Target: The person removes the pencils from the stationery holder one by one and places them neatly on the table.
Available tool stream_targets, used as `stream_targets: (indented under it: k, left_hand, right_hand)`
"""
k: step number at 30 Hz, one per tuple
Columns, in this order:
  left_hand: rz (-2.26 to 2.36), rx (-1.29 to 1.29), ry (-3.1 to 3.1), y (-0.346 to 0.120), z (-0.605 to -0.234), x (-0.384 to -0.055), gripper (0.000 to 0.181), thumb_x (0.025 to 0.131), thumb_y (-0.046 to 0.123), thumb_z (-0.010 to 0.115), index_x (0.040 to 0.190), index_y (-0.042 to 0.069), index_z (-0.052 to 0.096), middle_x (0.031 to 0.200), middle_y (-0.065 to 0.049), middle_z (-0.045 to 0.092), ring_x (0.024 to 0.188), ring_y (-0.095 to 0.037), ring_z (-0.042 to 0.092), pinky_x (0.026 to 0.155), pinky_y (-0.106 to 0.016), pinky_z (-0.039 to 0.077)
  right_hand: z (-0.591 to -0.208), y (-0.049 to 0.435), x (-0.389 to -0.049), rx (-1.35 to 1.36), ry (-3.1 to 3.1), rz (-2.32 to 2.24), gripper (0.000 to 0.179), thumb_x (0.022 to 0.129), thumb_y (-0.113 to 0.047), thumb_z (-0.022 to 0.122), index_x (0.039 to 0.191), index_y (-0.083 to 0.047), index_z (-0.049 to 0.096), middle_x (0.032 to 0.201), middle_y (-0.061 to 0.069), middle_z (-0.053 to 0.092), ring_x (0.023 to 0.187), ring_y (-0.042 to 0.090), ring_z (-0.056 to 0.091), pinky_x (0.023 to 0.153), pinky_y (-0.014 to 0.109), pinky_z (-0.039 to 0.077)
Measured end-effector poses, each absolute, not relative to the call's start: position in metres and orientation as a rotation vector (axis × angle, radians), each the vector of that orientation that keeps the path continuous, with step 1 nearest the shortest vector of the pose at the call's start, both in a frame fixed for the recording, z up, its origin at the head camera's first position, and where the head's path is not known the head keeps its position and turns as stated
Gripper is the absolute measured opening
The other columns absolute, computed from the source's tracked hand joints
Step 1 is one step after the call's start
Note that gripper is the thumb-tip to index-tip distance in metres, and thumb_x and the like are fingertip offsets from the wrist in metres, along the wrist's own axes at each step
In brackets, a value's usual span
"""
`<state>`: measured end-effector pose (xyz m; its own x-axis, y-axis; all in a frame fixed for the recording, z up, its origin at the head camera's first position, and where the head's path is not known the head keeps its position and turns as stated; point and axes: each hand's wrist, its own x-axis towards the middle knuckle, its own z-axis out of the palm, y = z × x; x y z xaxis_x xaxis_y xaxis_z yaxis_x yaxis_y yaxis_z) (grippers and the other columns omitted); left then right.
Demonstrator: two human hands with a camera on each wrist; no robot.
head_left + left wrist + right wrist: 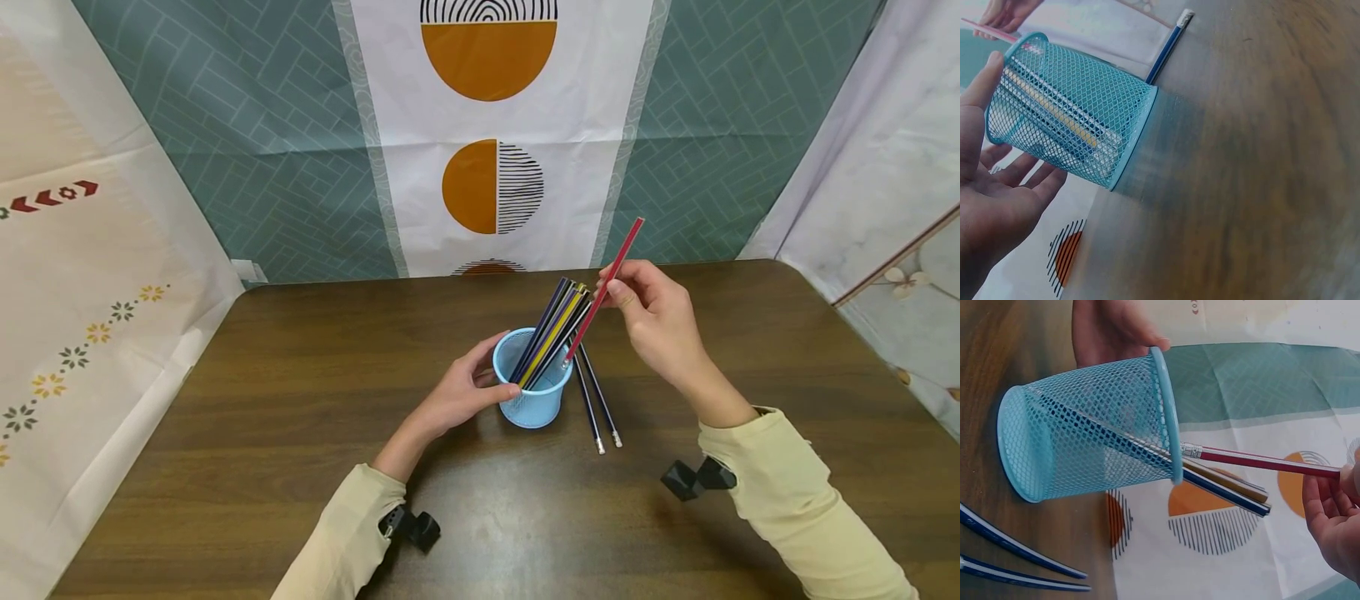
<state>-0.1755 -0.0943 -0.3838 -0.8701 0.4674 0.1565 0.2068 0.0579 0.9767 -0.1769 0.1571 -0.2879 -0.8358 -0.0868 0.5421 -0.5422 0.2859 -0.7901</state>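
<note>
A light blue mesh pencil cup (534, 410) stands upright on the table, holding several pencils (553, 337) that lean to the right. My left hand (467, 390) grips the cup from its left side, thumb at the rim and fingers around the wall, as the left wrist view also shows. Between thumb and fingers my right hand (660, 317) pinches a red pencil (627, 247) by its upper part. That pencil slants with its eraser end down; in the right wrist view its metal ferrule (1191, 450) is at the cup's mouth.
Two dark blue pencils (597, 387) lie on the brown wooden table (337, 375) just right of the cup, eraser ends toward me. Behind the table's far edge hangs a patterned cloth (300, 183). A small black device (411, 527) sits at each wrist.
</note>
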Motion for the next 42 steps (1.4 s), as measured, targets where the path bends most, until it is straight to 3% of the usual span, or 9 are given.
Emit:
stream_targets:
  k: [5, 16, 20, 28, 42]
  left_hand:
    - [1.908, 0.686, 2.125, -0.094, -0.384, -0.176, 0.074, 0.084, 0.003, 0.074, 0.148, 0.004, 0.036, 0.14, -0.018, 0.047, 0.127, -0.03, 0.048, 0.102, -0.037, 0.042]
    - [1.903, 0.687, 2.127, -0.094, -0.386, -0.176, 0.074, 0.084, 0.006, 0.075, 0.147, 0.004, 0.037, 0.14, -0.018, 0.047, 0.126, -0.031, 0.047, 0.102, -0.038, 0.042]
    - [1.901, 0.684, 2.129, -0.095, -0.385, -0.176, 0.074, 0.084, 0.006, 0.075, 0.147, 0.004, 0.037, 0.14, -0.018, 0.047, 0.127, -0.031, 0.047, 0.103, -0.038, 0.041]
    - [1.893, 0.678, 2.14, -0.094, -0.385, -0.176, 0.074, 0.084, 0.003, 0.075, 0.147, 0.005, 0.037, 0.14, -0.017, 0.047, 0.127, -0.03, 0.047, 0.102, -0.037, 0.042]
    - [1.904, 0.7, 2.12, -0.095, -0.387, -0.177, 0.076, 0.084, 0.01, 0.077, 0.148, 0.005, 0.036, 0.141, -0.017, 0.046, 0.127, -0.03, 0.048, 0.103, -0.038, 0.041]
  right_hand:
    - [-0.285, 0.158, -0.177, 0.581, -2.114, 1.597, 0.013, 0.093, 0.011, 0.054, 0.104, 0.015, 0.059, 0.089, -0.011, 0.063, 0.079, 0.005, 0.063, 0.077, 0.019, 0.053]
    - [-0.284, 0.158, -0.176, 0.588, -2.131, 1.586, 0.012, 0.094, 0.01, 0.053, 0.104, 0.014, 0.059, 0.089, -0.012, 0.062, 0.079, 0.006, 0.063, 0.077, 0.018, 0.053]
    - [-0.283, 0.159, -0.175, 0.586, -2.149, 1.566, 0.012, 0.094, 0.009, 0.054, 0.104, 0.014, 0.06, 0.09, -0.008, 0.063, 0.079, 0.006, 0.062, 0.077, 0.018, 0.053]
    - [-0.284, 0.164, -0.173, 0.59, -2.223, 1.599, 0.013, 0.096, 0.007, 0.053, 0.105, 0.014, 0.059, 0.096, 0.02, 0.062, 0.085, 0.011, 0.065, 0.079, 0.018, 0.052]
    - [-0.297, 0.175, -0.175, 0.493, -2.388, 1.463, 0.014, 0.096, -0.001, 0.058, 0.106, 0.005, 0.064, 0.097, 0.016, 0.067, 0.076, 0.005, 0.061, 0.067, 0.016, 0.05]
